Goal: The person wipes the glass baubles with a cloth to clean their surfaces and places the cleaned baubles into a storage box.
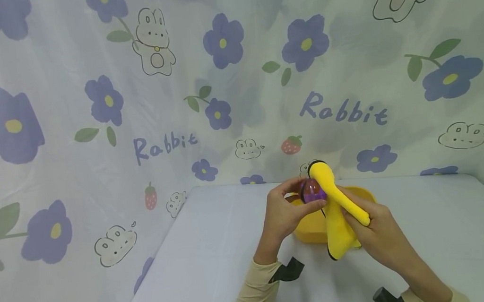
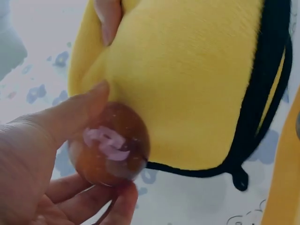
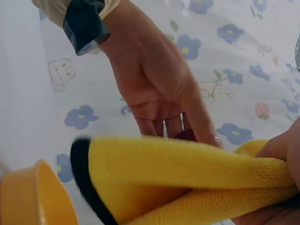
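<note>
My left hand pinches a small round purple-brown ball between thumb and fingers, above a yellow bowl. In the left wrist view the ball looks glossy, with a pale mark, and touches the yellow cloth. My right hand grips a yellow cloth with black edging, folded over and pressed against the ball. In the right wrist view the cloth hides most of the ball.
A pale grey table carries the yellow bowl. A flower-and-rabbit printed curtain hangs behind and to the left. Black wrist straps sit on both sleeves.
</note>
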A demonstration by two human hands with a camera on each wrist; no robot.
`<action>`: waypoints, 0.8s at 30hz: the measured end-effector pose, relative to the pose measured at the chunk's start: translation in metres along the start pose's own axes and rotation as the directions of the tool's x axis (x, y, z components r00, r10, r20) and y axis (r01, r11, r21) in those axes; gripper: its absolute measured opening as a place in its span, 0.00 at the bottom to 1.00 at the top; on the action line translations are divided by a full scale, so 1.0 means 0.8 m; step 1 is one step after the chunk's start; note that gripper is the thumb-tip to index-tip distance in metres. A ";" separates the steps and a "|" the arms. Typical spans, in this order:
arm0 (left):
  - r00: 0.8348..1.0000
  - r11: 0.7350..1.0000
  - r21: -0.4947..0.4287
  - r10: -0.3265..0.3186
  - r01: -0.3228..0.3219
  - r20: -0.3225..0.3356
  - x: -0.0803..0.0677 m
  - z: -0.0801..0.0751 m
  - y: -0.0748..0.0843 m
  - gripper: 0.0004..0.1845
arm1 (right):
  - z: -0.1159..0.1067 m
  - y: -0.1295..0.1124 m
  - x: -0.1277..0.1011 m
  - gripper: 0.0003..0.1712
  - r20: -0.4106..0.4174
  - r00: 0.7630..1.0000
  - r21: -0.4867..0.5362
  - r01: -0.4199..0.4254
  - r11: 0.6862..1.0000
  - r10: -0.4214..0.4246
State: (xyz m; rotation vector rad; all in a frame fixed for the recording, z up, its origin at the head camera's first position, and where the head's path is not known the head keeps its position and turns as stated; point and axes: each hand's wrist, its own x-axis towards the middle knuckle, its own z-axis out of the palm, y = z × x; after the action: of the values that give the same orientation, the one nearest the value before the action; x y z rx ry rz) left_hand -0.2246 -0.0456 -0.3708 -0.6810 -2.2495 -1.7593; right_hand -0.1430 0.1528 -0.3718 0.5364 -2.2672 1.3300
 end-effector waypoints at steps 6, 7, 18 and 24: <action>0.997 1.000 0.031 -0.002 0.000 0.079 -0.001 -0.002 -0.001 0.25 | 0.004 0.006 0.004 0.32 -0.032 0.994 -0.055 0.104 0.993 -0.106; 0.995 0.999 0.032 0.000 -0.004 0.098 -0.001 -0.002 -0.002 0.24 | 0.004 0.008 0.005 0.34 -0.036 0.991 -0.060 0.127 0.990 -0.129; 0.974 0.999 0.020 0.043 -0.049 0.223 -0.007 -0.003 0.008 0.15 | 0.002 0.029 0.012 0.38 -0.030 0.970 -0.084 0.240 0.967 -0.243; 0.974 0.997 0.054 0.033 -0.046 0.225 -0.008 -0.005 0.012 0.15 | 0.002 0.032 0.013 0.35 -0.024 0.974 -0.094 0.223 0.970 -0.226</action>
State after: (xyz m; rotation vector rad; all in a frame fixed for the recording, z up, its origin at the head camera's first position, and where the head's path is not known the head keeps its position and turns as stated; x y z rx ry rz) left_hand -0.2147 -0.0488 -0.3645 -0.9478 -2.4017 -1.6643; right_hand -0.1657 0.1619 -0.3844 0.7092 -2.1533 1.1114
